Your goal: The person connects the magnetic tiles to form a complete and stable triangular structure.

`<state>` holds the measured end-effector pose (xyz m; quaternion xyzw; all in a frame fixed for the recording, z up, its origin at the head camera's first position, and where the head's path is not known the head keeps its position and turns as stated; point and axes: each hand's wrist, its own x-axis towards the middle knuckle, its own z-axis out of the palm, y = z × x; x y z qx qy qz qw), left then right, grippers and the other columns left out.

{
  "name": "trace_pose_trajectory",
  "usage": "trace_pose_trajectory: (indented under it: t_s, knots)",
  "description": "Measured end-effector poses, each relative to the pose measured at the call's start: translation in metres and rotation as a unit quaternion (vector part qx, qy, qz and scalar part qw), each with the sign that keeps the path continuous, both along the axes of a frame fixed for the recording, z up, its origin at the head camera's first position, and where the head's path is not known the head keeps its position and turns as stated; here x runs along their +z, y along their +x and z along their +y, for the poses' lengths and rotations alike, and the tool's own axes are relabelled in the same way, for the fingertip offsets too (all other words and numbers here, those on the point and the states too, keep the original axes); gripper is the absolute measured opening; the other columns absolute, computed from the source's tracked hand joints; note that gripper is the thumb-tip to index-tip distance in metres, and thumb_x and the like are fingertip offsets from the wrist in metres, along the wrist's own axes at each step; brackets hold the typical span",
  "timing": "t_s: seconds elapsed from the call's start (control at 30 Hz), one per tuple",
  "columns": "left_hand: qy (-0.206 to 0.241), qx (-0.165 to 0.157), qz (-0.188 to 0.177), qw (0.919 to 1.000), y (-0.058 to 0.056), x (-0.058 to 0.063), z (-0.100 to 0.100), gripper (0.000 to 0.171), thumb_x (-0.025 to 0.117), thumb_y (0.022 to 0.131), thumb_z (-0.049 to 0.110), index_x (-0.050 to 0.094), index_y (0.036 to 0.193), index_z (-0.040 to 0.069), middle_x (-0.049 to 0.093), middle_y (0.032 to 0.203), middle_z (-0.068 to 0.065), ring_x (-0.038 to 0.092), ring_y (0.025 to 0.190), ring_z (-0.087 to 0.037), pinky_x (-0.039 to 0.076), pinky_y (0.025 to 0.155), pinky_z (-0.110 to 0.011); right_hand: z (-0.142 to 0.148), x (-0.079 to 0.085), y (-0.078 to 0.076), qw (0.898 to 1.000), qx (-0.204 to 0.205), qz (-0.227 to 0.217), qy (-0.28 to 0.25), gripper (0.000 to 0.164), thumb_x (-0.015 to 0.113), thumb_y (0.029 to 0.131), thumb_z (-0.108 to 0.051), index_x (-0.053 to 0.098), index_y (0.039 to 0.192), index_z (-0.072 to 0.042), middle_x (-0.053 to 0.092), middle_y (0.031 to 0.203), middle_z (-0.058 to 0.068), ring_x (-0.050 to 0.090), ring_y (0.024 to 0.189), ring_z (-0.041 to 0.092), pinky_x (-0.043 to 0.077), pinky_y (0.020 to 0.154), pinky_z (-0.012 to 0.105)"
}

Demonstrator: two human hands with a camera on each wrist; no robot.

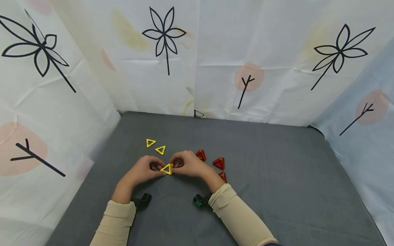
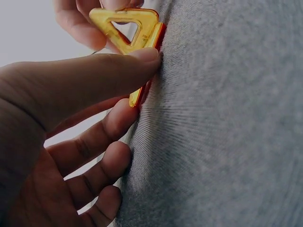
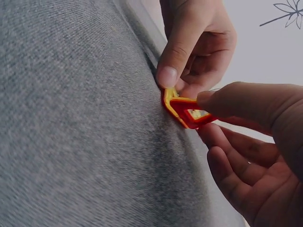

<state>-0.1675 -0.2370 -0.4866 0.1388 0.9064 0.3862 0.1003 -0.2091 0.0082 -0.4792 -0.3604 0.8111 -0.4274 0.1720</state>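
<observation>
In the head view my left hand (image 1: 144,169) and right hand (image 1: 188,164) meet over small triangular frame tiles (image 1: 167,168). The left wrist view shows my left thumb and fingers pinching a yellow tile (image 2: 136,97) with red along its underside, low against the cloth. My right hand (image 3: 251,142) pinches a second tile (image 3: 193,124) between thumb and fingers. It stands tilted, its edge against the first one; one face looks red, the other yellow. Fingers hide part of both tiles.
Two yellow triangular tiles (image 1: 160,150) lie beyond my left hand on the grey cloth (image 1: 277,171). Three red triangular tiles (image 1: 219,163) lie by my right hand and wrist, one partly covered by the hand. Patterned white curtains (image 1: 221,51) stand behind the table.
</observation>
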Motion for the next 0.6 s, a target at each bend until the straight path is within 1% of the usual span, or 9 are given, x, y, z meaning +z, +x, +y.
trace_pose_trajectory:
  t_s: [0.17,0.33,0.43,0.47,0.53,0.6]
  knots:
    - [-0.004,0.004,-0.011,0.9999,0.0,0.001,0.0,0.024,0.09,0.087,0.018,0.081,0.107,0.012,0.073,0.093,0.001,0.063,0.082,-0.012,0.052,0.075,-0.029,-0.002,-0.005,0.001,0.999,-0.004,-0.03,-0.021,0.024,0.076,0.098,-0.008,0.076,0.121,-0.004,0.077,0.113,0.01,0.075,0.099,0.017,0.057,0.083,0.02]
    - [0.015,-0.005,-0.018,0.9997,-0.001,0.0,-0.005,0.031,0.091,0.086,0.023,0.079,0.112,0.012,0.073,0.096,-0.001,0.064,0.086,-0.015,0.053,0.077,-0.029,-0.002,-0.009,0.001,0.998,-0.006,-0.049,-0.039,0.025,0.078,0.097,-0.008,0.075,0.121,-0.003,0.074,0.117,0.012,0.075,0.101,0.019,0.058,0.085,0.021]
    - [0.03,-0.003,-0.014,0.9994,-0.002,0.0,-0.009,0.031,0.089,0.089,0.023,0.078,0.115,0.009,0.073,0.098,-0.003,0.065,0.087,-0.017,0.054,0.078,-0.03,-0.003,-0.01,0.002,0.998,-0.005,-0.048,-0.043,0.025,0.078,0.097,-0.01,0.074,0.122,-0.004,0.072,0.119,0.011,0.075,0.102,0.021,0.058,0.084,0.02]
    - [0.034,0.002,-0.011,0.9994,-0.003,0.001,-0.01,0.031,0.087,0.091,0.022,0.078,0.116,0.008,0.073,0.099,-0.004,0.065,0.087,-0.017,0.054,0.078,-0.03,-0.003,-0.011,0.002,0.998,-0.004,-0.046,-0.042,0.025,0.078,0.098,-0.01,0.074,0.122,-0.004,0.072,0.12,0.011,0.075,0.102,0.021,0.057,0.084,0.02]
    - [0.037,0.021,0.002,0.9991,-0.004,0.002,-0.011,0.029,0.083,0.094,0.02,0.077,0.118,0.006,0.073,0.098,-0.005,0.065,0.084,-0.017,0.054,0.075,-0.031,-0.004,-0.012,0.001,0.998,-0.002,-0.042,-0.04,0.025,0.077,0.098,-0.011,0.074,0.122,-0.005,0.072,0.119,0.01,0.075,0.101,0.021,0.057,0.083,0.02]
    - [0.029,0.05,0.017,0.9982,-0.008,0.003,-0.011,0.03,0.08,0.097,0.02,0.076,0.122,0.005,0.073,0.099,-0.007,0.064,0.081,-0.017,0.053,0.073,-0.032,-0.004,-0.013,0.001,0.999,0.0,-0.037,-0.04,0.025,0.078,0.098,-0.012,0.074,0.122,-0.006,0.073,0.118,0.01,0.075,0.099,0.02,0.057,0.083,0.02]
